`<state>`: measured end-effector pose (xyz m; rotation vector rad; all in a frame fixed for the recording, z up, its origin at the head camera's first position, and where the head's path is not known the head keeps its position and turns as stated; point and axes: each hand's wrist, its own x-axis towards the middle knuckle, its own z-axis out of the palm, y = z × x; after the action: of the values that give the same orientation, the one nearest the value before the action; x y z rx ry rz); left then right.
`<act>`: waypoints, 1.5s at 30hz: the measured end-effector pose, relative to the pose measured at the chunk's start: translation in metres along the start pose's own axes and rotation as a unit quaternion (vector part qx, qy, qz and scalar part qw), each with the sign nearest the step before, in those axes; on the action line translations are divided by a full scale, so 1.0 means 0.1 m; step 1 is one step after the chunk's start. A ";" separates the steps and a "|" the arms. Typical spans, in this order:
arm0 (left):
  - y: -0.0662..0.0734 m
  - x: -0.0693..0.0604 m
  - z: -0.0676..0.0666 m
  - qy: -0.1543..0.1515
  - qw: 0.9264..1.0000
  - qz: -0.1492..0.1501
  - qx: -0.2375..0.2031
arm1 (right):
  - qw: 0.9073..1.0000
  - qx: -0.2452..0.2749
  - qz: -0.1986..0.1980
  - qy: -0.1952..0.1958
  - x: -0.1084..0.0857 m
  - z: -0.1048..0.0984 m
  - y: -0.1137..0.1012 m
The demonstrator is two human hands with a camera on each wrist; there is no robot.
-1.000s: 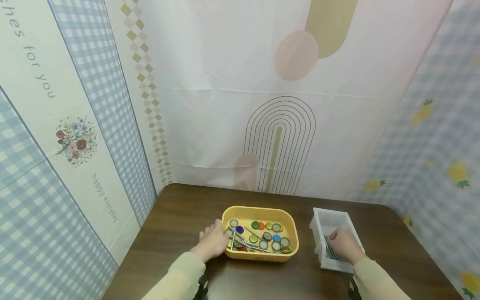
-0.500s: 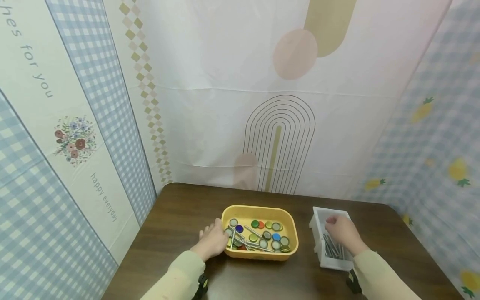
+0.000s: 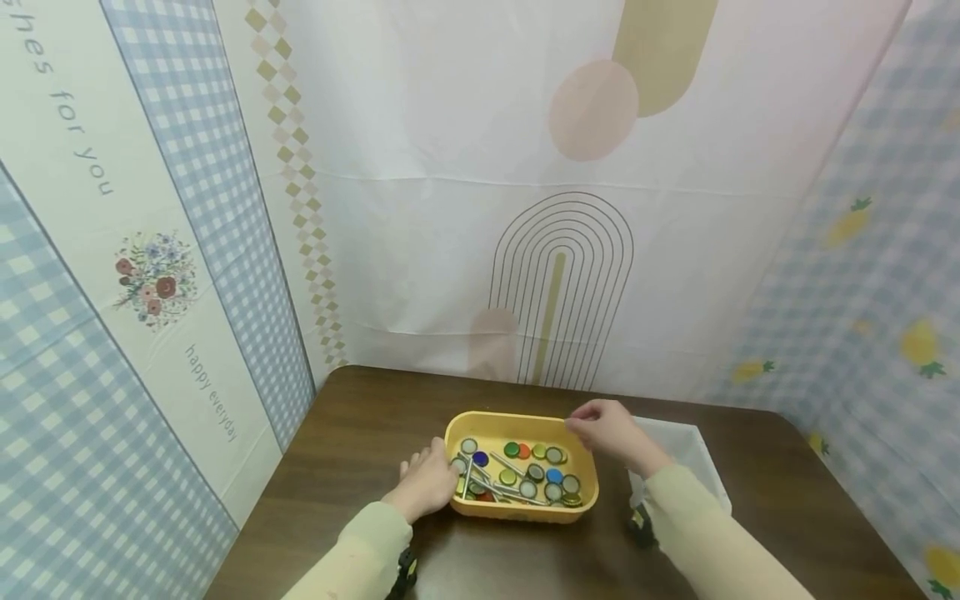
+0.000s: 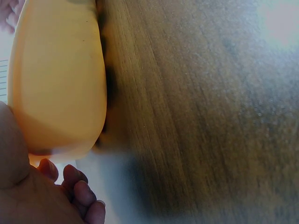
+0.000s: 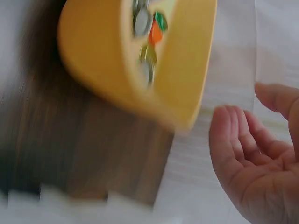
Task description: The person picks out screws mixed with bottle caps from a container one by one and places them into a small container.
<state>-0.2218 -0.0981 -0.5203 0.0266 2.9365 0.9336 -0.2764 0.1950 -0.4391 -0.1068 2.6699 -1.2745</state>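
Observation:
A yellow plastic basin [image 3: 540, 515] stands on the brown table, holding several bottle caps [image 3: 553, 476] in mixed colours and several thin silver metal rods [image 3: 502, 490], perhaps nails. At its left end my left hand [image 3: 429, 482] grips the wall; the left wrist view has the thumb along the rim side and the curled fingers [image 4: 84, 193] outside. My right hand [image 3: 611, 429] hovers by the basin's far right corner. In the right wrist view its fingers [image 5: 229, 135] are gently bent, thumb apart, with nothing between them.
A white plastic box [image 3: 686, 442] stands to the right of the basin, partly covered by the right forearm, its contents hidden. The brown table [image 3: 375, 417] ends at a printed cloth backdrop [image 3: 420, 275]. Dark straps circle both wrists.
My right hand has come up out of the white box, where silver rods lay, and moved left to the yellow basin. The left hand and the basin stay put.

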 end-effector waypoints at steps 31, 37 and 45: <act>-0.01 0.03 0.03 0.006 1.000 -0.005 -0.004 | 0.957 -0.245 -0.153 -0.031 0.41 1.18 -0.12; -0.03 0.00 -0.01 0.006 1.000 0.002 0.022 | 0.958 -0.259 -0.122 -0.028 0.38 1.23 -0.18; 0.04 0.06 -0.05 0.013 0.999 0.003 0.041 | 0.952 -0.291 -0.093 0.004 0.38 1.23 -0.18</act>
<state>-0.2285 -0.0975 -0.5139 0.0279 2.9979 0.8213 -0.2904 0.0838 -0.5057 -0.4394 3.0081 -0.4786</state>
